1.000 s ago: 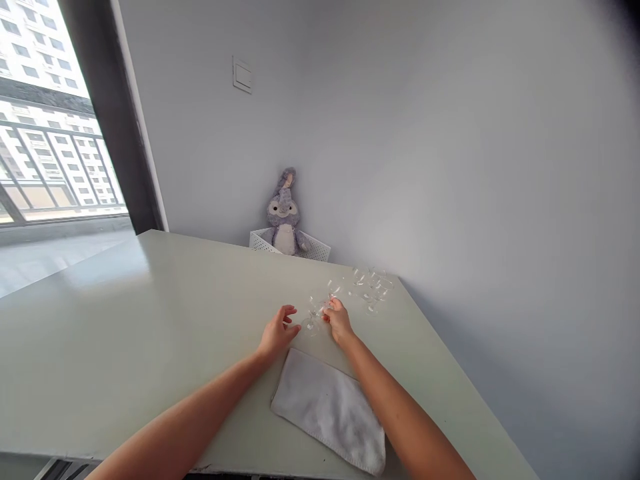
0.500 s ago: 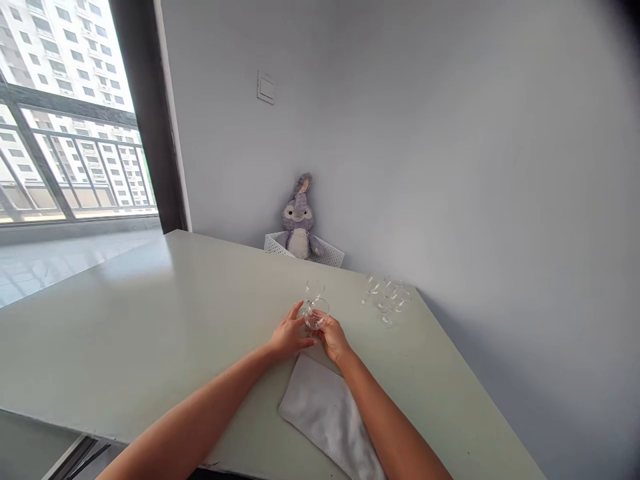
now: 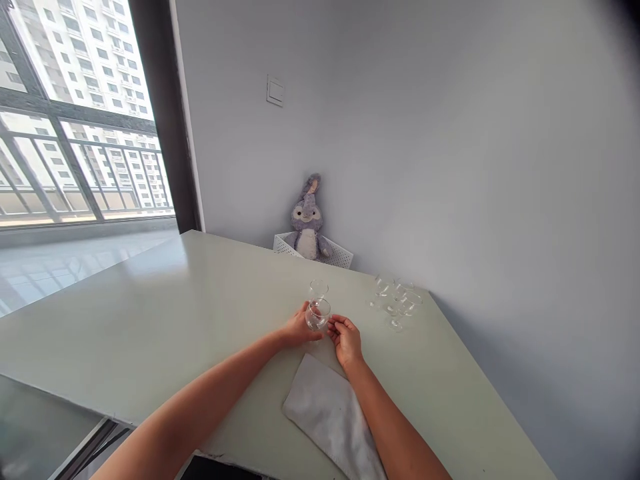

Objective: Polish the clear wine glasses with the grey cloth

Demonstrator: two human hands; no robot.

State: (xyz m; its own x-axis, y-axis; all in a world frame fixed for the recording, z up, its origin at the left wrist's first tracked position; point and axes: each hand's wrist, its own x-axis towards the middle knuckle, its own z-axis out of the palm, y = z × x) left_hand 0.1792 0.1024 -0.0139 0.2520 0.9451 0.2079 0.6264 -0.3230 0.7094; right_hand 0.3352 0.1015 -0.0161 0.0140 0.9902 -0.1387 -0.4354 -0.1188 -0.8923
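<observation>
A clear stemmed glass (image 3: 317, 316) stands on the pale table in front of me. My left hand (image 3: 299, 328) is wrapped around it from the left, thumb on the near side and fingers behind. My right hand (image 3: 346, 339) is just to the right of the glass, its fingers loosely bent and apart, with nothing visible in them; whether the fingertips still touch the glass is hard to tell. Right behind stands a second clear glass (image 3: 319, 288), partly hidden by the first. A light grey cloth (image 3: 325, 407) lies flat below my hands, partly under my right forearm.
Several clear stemmed glasses (image 3: 396, 300) are grouped at the table's (image 3: 240, 287) far right corner, near the wall. Beyond the back edge, a purple plush rabbit (image 3: 307, 230) sits in a white perforated basket (image 3: 343, 257). A window with railings is at the left.
My right hand has loosened from the glass and shifted slightly right. The left hand has closed further around the glass. The view has turned a little to the left.
</observation>
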